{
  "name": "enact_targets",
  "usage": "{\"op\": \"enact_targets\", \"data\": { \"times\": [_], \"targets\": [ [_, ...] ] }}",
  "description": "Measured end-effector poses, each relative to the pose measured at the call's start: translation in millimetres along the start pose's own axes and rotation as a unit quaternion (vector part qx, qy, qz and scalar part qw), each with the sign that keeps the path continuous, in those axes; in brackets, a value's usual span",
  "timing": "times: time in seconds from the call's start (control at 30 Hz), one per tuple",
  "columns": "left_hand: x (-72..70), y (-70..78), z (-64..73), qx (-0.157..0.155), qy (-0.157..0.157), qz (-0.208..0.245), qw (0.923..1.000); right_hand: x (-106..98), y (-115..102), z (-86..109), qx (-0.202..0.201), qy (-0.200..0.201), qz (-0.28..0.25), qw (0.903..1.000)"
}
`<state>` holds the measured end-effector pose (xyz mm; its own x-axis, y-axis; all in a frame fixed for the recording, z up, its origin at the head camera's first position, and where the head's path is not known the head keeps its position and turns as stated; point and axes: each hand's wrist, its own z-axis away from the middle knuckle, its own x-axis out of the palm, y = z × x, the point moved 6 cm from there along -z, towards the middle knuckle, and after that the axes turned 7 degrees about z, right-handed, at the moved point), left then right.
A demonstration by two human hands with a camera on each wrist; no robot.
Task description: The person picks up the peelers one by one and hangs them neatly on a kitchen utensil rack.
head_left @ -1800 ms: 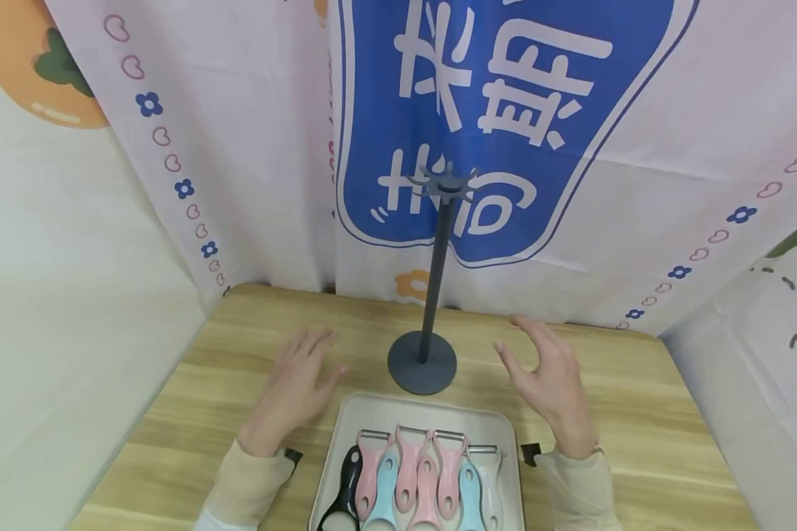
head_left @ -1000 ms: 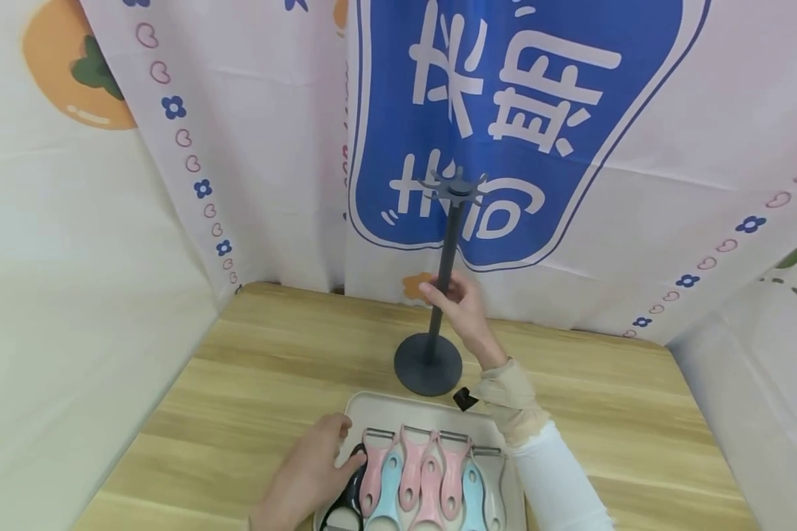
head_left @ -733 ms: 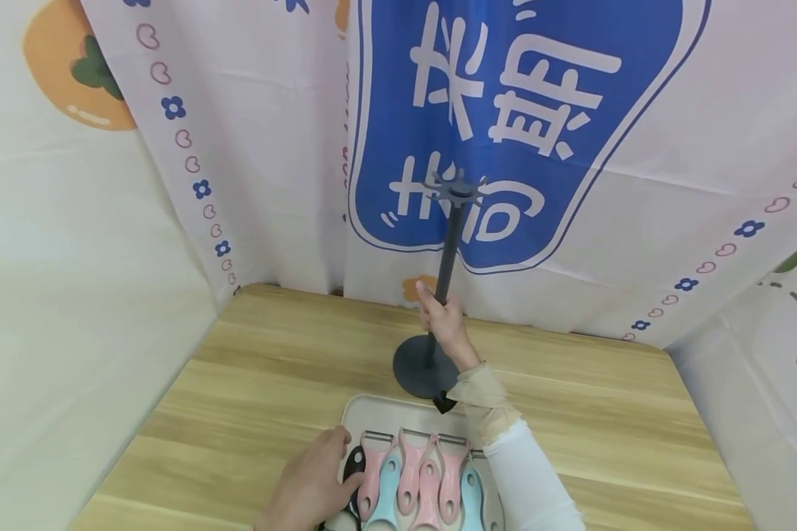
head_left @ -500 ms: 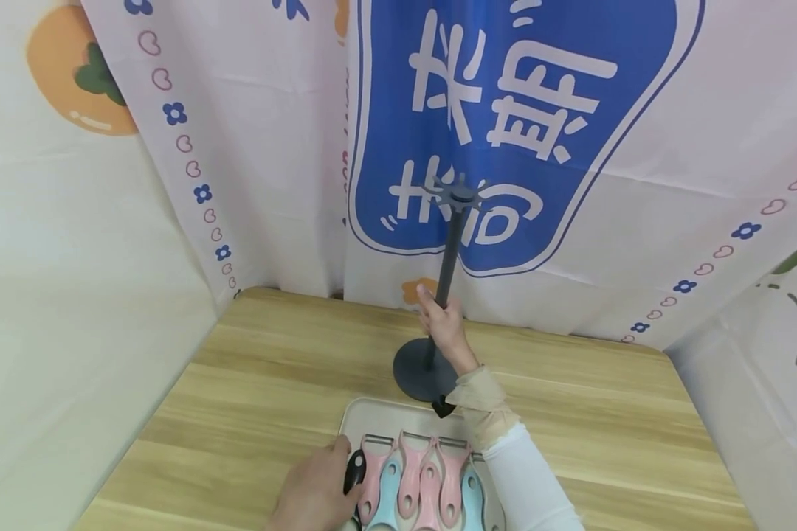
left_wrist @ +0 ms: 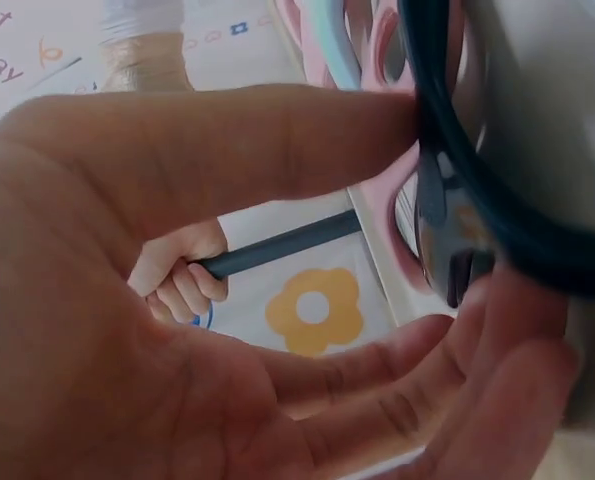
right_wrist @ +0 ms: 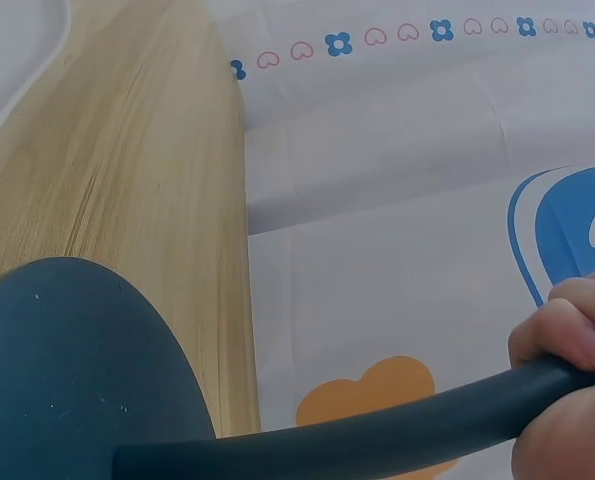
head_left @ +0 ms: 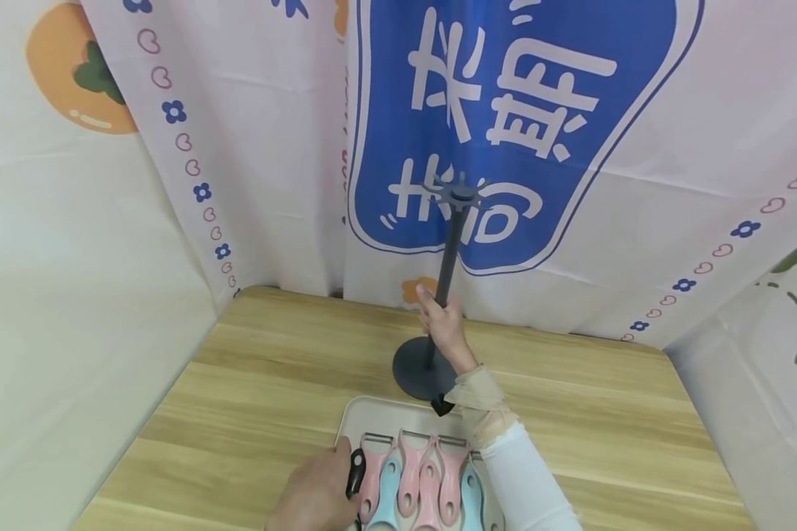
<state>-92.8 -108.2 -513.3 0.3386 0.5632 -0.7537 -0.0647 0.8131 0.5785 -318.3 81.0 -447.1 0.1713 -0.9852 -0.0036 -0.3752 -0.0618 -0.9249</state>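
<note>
At the left side of the tray, my left hand point(head_left: 315, 488) pinches a black peeler point(head_left: 356, 472) between thumb and fingers. The left wrist view shows the thumb against the frame of the black peeler point(left_wrist: 517, 225), fingers on its other side. My right hand point(head_left: 446, 328) grips the pole of a dark grey hook stand point(head_left: 450, 258), fingers wrapped around its lower half. In the right wrist view, the stand's pole point(right_wrist: 417, 425) runs into the right hand point(right_wrist: 572, 370). The stand is upright, its hooks bare.
The beige tray point(head_left: 372, 407) stands on the wooden table point(head_left: 252, 383), in front of the stand. Pink peelers point(head_left: 409, 472) and light blue peelers point(head_left: 390, 483) lie in it. Another pale peeler point(head_left: 494, 509) is partly hidden by the right sleeve. Printed cloth hangs behind.
Both hands were apart from things at first. My right hand has moved inward and taken hold of the pole. My left hand has come down to the tray and pinched the black peeler, shifting it slightly.
</note>
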Motion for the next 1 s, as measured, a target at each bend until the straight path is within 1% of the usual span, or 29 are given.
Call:
{"op": "enact_targets", "data": {
  "times": [0.13,0.33,0.43,0.6,0.8,0.9,1.0],
  "targets": [
    [2.6,-0.3,0.5,-0.027,0.0,0.004,0.9996,1,2,0.4,0.003,0.0,0.003,1.0],
    [2.3,2.5,0.5,-0.047,0.022,-0.024,0.9984,2,4,-1.5,0.011,0.003,0.003,0.9999],
    [2.1,5.3,0.0,-0.047,0.033,-0.042,0.9975,2,4,-1.9,0.019,0.011,-0.004,0.9998],
    [1.2,11.4,-1.2,-0.029,0.058,-0.068,0.9955,0,3,-2.8,0.016,0.02,-0.006,0.9997],
    [1.7,14.0,-3.0,-0.02,0.091,-0.073,0.993,-2,1,-2.7,0.006,0.023,-0.005,0.9997],
    [2.7,13.6,-3.4,-0.027,0.092,-0.064,0.9933,-1,2,-2.1,0.006,0.019,-0.005,0.9998],
    [2.9,13.1,-2.8,-0.039,0.084,-0.049,0.9945,0,2,-2.1,-0.001,0.014,-0.003,0.9999]
  ]
}}
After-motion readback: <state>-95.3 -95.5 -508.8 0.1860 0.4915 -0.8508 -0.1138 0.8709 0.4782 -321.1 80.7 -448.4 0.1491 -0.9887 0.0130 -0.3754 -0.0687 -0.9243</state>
